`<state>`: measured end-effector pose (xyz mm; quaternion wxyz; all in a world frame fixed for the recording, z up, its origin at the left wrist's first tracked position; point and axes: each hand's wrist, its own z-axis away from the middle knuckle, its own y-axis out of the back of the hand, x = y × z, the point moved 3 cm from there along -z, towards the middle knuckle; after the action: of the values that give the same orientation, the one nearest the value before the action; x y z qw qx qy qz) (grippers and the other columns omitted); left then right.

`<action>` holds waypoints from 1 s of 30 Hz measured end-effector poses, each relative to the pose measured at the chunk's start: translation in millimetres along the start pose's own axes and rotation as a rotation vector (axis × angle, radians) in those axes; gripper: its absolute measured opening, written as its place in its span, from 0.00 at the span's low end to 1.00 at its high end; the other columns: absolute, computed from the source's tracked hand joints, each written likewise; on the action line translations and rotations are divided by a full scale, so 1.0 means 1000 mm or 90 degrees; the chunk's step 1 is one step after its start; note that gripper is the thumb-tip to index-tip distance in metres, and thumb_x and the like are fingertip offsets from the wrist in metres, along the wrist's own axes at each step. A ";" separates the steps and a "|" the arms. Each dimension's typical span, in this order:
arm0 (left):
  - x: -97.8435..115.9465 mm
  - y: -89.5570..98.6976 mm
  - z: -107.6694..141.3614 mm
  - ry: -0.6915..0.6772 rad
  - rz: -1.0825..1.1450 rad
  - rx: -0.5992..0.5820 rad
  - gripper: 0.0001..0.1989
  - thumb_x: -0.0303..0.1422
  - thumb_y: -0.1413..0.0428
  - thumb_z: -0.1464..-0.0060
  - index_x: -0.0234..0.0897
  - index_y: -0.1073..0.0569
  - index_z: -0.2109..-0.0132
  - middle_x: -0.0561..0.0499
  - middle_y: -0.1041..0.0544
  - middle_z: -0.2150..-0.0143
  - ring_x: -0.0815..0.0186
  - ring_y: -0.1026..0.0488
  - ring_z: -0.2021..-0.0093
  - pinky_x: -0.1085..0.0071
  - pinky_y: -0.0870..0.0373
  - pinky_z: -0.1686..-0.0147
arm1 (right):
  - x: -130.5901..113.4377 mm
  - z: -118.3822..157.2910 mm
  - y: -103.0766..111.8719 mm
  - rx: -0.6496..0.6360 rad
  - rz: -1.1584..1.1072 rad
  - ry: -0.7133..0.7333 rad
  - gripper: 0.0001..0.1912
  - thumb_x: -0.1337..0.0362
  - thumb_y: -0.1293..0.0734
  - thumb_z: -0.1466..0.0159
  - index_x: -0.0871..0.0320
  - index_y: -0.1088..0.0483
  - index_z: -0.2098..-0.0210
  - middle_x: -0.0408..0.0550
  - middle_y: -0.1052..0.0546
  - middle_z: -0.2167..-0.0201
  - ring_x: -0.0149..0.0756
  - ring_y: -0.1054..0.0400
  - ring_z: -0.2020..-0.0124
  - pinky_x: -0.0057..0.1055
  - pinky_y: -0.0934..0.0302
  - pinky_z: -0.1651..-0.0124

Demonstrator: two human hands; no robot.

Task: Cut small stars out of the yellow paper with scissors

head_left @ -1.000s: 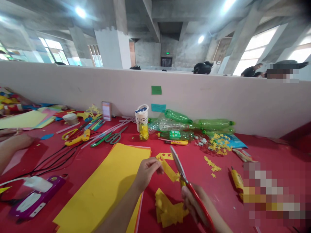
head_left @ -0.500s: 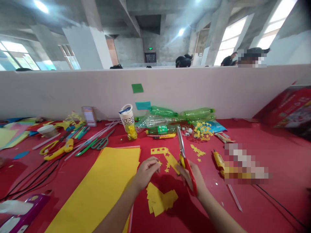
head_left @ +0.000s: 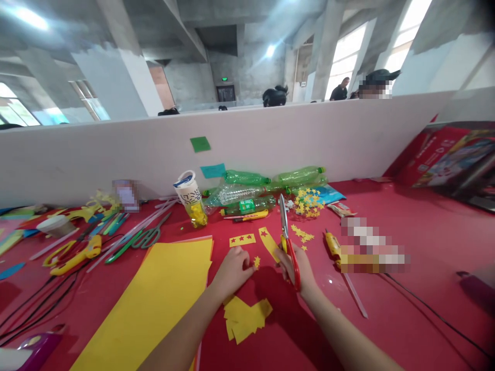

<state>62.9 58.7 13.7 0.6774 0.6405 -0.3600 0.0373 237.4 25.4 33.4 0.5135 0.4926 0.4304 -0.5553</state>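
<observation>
My right hand [head_left: 296, 265] holds red-handled scissors [head_left: 284, 219], blades pointing away from me, together with a yellow paper strip [head_left: 268, 241] that has a star-shaped hole. Low over the red table, my left hand [head_left: 236, 268] has its fingers curled beside a few small yellow stars [head_left: 257, 262]; whether it grips one is hard to see. Just beyond it lies a second strip [head_left: 242, 240] with several star holes. Yellow scraps [head_left: 245, 317] lie between my forearms. Loose stars [head_left: 301, 233] rest right of the scissors, with a bigger heap [head_left: 308, 202] behind.
Yellow sheets [head_left: 154, 293] lie at left, with glue guns [head_left: 77, 256], green scissors [head_left: 149, 238] and cables beyond. Green bottles [head_left: 247, 178] and a cup [head_left: 188, 190] stand or lie by the white partition [head_left: 154, 154]. Another glue gun [head_left: 333, 248] is at right.
The view has turned, shifting the scene left. The holed strip in my right hand now stands apart from the other strip, and my left hand has moved slightly away from my right.
</observation>
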 end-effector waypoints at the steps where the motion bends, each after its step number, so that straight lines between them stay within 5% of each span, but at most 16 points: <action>1: -0.002 0.001 0.001 0.004 0.028 -0.002 0.07 0.36 0.44 0.51 0.37 0.29 0.67 0.49 0.32 0.65 0.61 0.35 0.62 0.68 0.39 0.64 | -0.001 0.000 0.001 0.010 -0.002 0.002 0.16 0.52 0.35 0.46 0.54 0.46 0.75 0.31 0.40 0.90 0.23 0.47 0.91 0.20 0.52 0.88; 5: -0.004 -0.001 0.000 -0.019 0.086 -0.003 0.14 0.36 0.44 0.50 0.39 0.27 0.56 0.47 0.31 0.60 0.58 0.35 0.57 0.66 0.38 0.59 | 0.000 0.000 0.001 0.037 -0.008 0.014 0.15 0.54 0.35 0.47 0.54 0.45 0.76 0.31 0.40 0.91 0.24 0.46 0.92 0.20 0.52 0.88; 9: 0.004 -0.004 -0.007 -0.014 0.111 0.060 0.10 0.32 0.46 0.50 0.38 0.26 0.59 0.46 0.29 0.61 0.58 0.34 0.57 0.65 0.39 0.56 | 0.003 0.001 -0.003 0.010 -0.014 0.019 0.15 0.54 0.35 0.46 0.54 0.44 0.76 0.31 0.39 0.91 0.24 0.48 0.92 0.20 0.53 0.89; 16: 0.023 0.005 0.013 0.070 0.621 -0.001 0.07 0.33 0.46 0.49 0.35 0.29 0.64 0.52 0.28 0.69 0.67 0.32 0.70 0.71 0.35 0.67 | 0.002 0.013 -0.020 -0.083 -0.038 0.033 0.12 0.56 0.36 0.45 0.56 0.42 0.75 0.29 0.42 0.93 0.24 0.48 0.91 0.22 0.48 0.84; 24: 0.014 0.013 0.031 0.156 0.694 0.103 0.10 0.37 0.44 0.49 0.34 0.31 0.72 0.52 0.25 0.76 0.69 0.31 0.76 0.73 0.37 0.73 | 0.004 0.023 -0.035 -0.107 0.005 0.006 0.10 0.59 0.37 0.44 0.57 0.41 0.75 0.33 0.36 0.89 0.23 0.47 0.91 0.20 0.53 0.87; 30: 0.016 0.004 0.036 0.178 0.702 0.006 0.11 0.37 0.43 0.51 0.32 0.27 0.73 0.51 0.26 0.80 0.68 0.32 0.79 0.73 0.37 0.76 | 0.007 0.024 -0.040 -0.129 0.044 0.013 0.14 0.54 0.36 0.43 0.56 0.42 0.76 0.33 0.39 0.89 0.23 0.48 0.91 0.20 0.52 0.87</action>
<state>57.0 20.4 22.8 0.5961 0.3501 -0.5477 0.4713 194.8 4.7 28.9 0.5756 0.4581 0.4721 -0.4857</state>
